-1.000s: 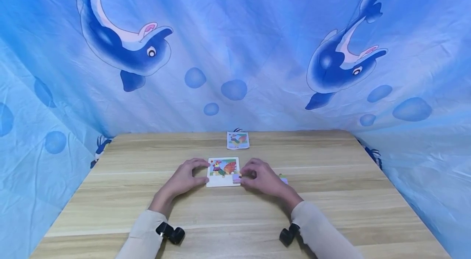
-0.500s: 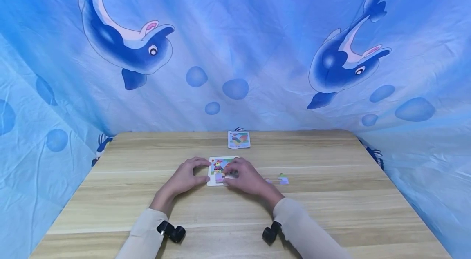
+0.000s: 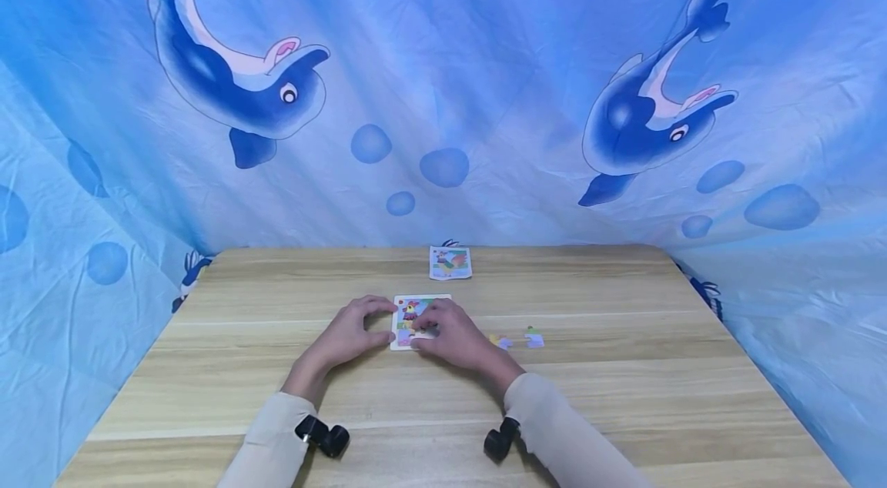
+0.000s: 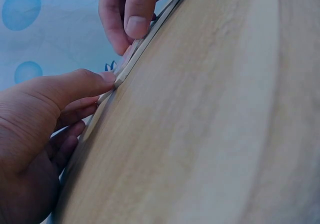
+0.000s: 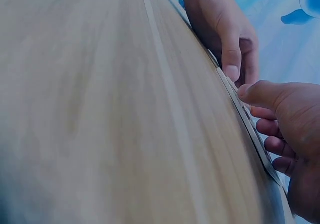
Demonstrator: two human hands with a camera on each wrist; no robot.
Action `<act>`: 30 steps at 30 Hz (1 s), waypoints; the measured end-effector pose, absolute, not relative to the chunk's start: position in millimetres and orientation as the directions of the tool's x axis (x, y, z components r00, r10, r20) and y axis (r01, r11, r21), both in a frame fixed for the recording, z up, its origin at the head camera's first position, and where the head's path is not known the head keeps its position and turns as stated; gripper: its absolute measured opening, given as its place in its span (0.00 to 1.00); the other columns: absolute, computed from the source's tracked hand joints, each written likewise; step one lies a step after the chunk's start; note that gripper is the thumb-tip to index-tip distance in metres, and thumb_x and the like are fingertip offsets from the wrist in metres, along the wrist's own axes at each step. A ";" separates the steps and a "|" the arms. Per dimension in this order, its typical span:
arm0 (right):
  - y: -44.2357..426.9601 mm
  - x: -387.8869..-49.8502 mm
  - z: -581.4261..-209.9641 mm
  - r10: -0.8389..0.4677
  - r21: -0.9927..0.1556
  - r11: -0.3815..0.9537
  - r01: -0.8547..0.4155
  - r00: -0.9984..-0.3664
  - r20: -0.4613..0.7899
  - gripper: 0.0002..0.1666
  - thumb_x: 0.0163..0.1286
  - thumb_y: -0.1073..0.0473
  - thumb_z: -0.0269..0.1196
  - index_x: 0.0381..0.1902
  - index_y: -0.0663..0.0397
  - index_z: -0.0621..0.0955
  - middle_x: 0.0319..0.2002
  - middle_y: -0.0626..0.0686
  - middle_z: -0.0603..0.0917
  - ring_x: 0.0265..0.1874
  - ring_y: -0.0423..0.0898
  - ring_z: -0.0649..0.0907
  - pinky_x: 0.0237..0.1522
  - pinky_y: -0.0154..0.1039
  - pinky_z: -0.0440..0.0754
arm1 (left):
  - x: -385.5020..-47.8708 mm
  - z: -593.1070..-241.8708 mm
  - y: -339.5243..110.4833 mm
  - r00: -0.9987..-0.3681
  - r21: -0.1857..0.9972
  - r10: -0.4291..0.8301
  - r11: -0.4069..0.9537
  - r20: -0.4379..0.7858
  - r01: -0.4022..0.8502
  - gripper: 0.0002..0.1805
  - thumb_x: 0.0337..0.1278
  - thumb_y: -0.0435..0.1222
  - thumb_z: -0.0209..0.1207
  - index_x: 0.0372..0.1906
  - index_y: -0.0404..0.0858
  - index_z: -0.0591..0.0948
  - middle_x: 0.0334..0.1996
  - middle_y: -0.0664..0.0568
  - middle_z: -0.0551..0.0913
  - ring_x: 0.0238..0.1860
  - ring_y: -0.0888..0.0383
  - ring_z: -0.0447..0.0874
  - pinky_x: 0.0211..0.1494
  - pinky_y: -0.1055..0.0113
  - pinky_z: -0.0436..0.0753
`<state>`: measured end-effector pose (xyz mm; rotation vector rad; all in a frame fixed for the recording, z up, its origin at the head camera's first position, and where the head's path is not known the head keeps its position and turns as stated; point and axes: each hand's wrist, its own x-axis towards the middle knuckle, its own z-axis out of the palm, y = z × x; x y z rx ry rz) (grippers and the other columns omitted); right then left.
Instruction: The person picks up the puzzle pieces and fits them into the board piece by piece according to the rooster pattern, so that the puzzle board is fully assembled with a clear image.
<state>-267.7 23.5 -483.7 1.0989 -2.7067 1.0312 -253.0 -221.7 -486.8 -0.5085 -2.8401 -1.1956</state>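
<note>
A small puzzle board [image 3: 423, 296] with a white rim and a colourful rooster picture lies flat on the table. My left hand [image 3: 353, 332] holds the board's left edge, with thumb and index finger spread along that side. My right hand [image 3: 452, 334] reaches over the board's right part and covers it. Its thumb and fingertips grip a pinkish-purple puzzle piece [image 3: 405, 340] at the board's lower left corner. In the right wrist view the right thumb [image 5: 255, 93] lies low over the board, near the left hand's fingertips. How far the piece is seated cannot be seen.
Loose puzzle pieces lie on the wooden table [image 3: 443, 411] to the right: a yellow-and-purple piece [image 3: 500, 342] by the right wrist and a green-and-lilac piece [image 3: 533, 338] beyond it. A rooster picture card [image 3: 450, 263] lies near the back edge, before a blue dolphin curtain [image 3: 513, 88].
My right hand has carried the puzzle piece leftward from the board's right edge to its lower left corner, uncovering the loose pieces. My left hand has stayed at the board's left edge.
</note>
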 end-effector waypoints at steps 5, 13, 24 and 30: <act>21.7 -269.4 -486.9 -0.607 -0.542 0.529 -0.653 -0.737 0.297 0.14 0.64 0.51 0.75 0.44 0.50 0.90 0.42 0.47 0.87 0.45 0.43 0.80 0.49 0.36 0.79 | -253.2 -487.2 -222.2 -0.947 0.690 0.289 0.657 0.142 0.304 0.26 0.53 0.38 0.73 0.60 0.42 0.84 0.64 0.45 0.81 0.69 0.40 0.75 0.76 0.38 0.70; 20.9 -269.6 -486.4 -0.601 -0.539 0.548 -0.640 -0.749 0.278 0.14 0.64 0.50 0.74 0.45 0.49 0.90 0.44 0.47 0.87 0.48 0.44 0.81 0.54 0.40 0.80 | -253.6 -487.7 -221.6 -0.947 0.695 0.288 0.653 0.140 0.301 0.26 0.52 0.38 0.73 0.60 0.42 0.85 0.65 0.45 0.81 0.70 0.40 0.75 0.76 0.38 0.70; 21.5 -268.8 -484.2 -0.609 -0.544 0.541 -0.641 -0.745 0.272 0.14 0.65 0.50 0.74 0.45 0.50 0.90 0.46 0.48 0.88 0.49 0.45 0.81 0.55 0.41 0.81 | -253.4 -489.3 -221.9 -0.946 0.697 0.289 0.648 0.146 0.306 0.26 0.53 0.38 0.73 0.60 0.43 0.84 0.65 0.46 0.81 0.70 0.40 0.75 0.76 0.38 0.70; 20.4 -270.0 -485.1 -0.610 -0.536 0.532 -0.655 -0.736 0.293 0.13 0.66 0.51 0.73 0.45 0.48 0.90 0.46 0.46 0.88 0.49 0.44 0.81 0.55 0.40 0.81 | -253.5 -488.3 -221.7 -0.946 0.695 0.291 0.651 0.143 0.305 0.26 0.54 0.38 0.72 0.60 0.43 0.84 0.65 0.46 0.81 0.70 0.40 0.75 0.75 0.37 0.70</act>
